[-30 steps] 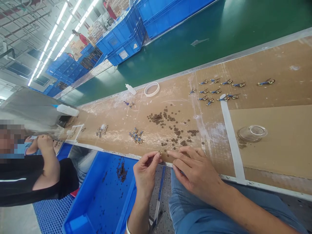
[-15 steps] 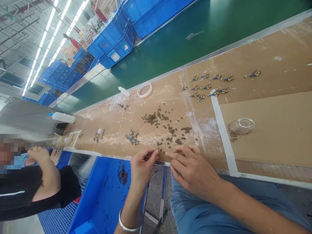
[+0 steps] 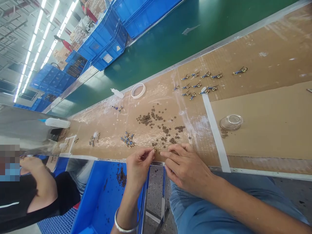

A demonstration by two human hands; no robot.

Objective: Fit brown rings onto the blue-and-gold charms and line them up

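My left hand (image 3: pixel 139 165) is at the table's near edge, thumb and forefinger pinched together. A tiny object shows at the fingertips, too small to name. Just to its right, my right hand (image 3: pixel 182 165) is held low over the edge with its fingers apart and the forefinger stretched to the left. Close to that fingertip is a small brown disc. Beyond both hands lie many loose brown discs (image 3: pixel 145 119), some piled and some scattered. A heap of small blue-and-tan figures (image 3: pixel 127 139) lies to the left of the discs.
More figures (image 3: pixel 206 74) lie in rows at the back right. A clear glass dish (image 3: pixel 231 122), a tape roll (image 3: pixel 138 91) and a white bottle (image 3: pixel 117 93) are on the table. Below is a blue bin (image 3: pixel 97 198). A co-worker (image 3: pixel 41 182) sits at left.
The whole view has shifted slightly, so the table things appear further left. My hands keep nearly the same pose beside each other, the left one still pinching.
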